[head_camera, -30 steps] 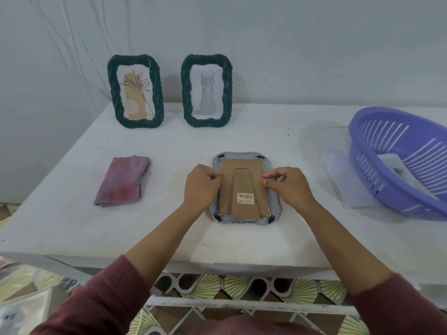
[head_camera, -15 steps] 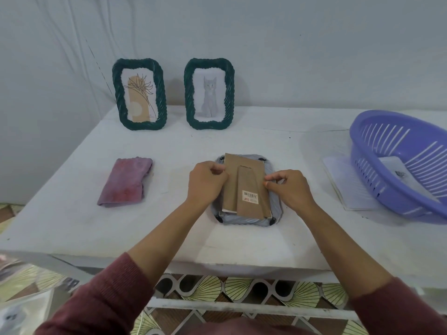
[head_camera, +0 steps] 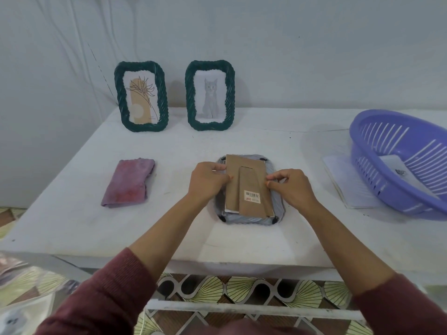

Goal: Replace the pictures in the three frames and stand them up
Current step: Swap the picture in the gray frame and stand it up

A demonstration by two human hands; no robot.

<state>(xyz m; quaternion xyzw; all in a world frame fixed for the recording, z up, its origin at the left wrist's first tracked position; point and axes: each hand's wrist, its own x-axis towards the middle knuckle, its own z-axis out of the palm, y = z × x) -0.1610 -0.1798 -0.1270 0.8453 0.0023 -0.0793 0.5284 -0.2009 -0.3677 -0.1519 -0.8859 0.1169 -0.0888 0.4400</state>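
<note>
Brown cardboard, flat and rectangular, forms the backing board [head_camera: 233,182] that lies skewed on the face-down grey frame [head_camera: 251,217], its left edge lifted a little off the frame's recess. A tapered cardboard stand leg with a small barcode sticker [head_camera: 252,196] runs down its middle. The grey frame has a twisted, rope-like rim and small black tabs at its corners, and it rests on the near middle of the white table [head_camera: 242,240].

The left hand [head_camera: 208,182] pinches the board's left edge between thumb and curled fingers. The right hand [head_camera: 290,187] pinches the board's right edge with thumb and forefinger, the other fingers curled under. Both forearms come out of dark red knitted sleeves [head_camera: 104,296].

At the far left of the table two green frames with the same rope-like rim stand upright against the white wall: the left green frame [head_camera: 141,96] holds a line drawing of a plant, the right green frame [head_camera: 210,95] a grey cat. A folded pink-purple cloth [head_camera: 128,183] lies to the left of the grey frame, well apart from it. On the right, an oval purple plastic basket [head_camera: 377,143] with slotted walls holds a sheet of paper and sits partly on a white paper sheet [head_camera: 348,187].
</note>
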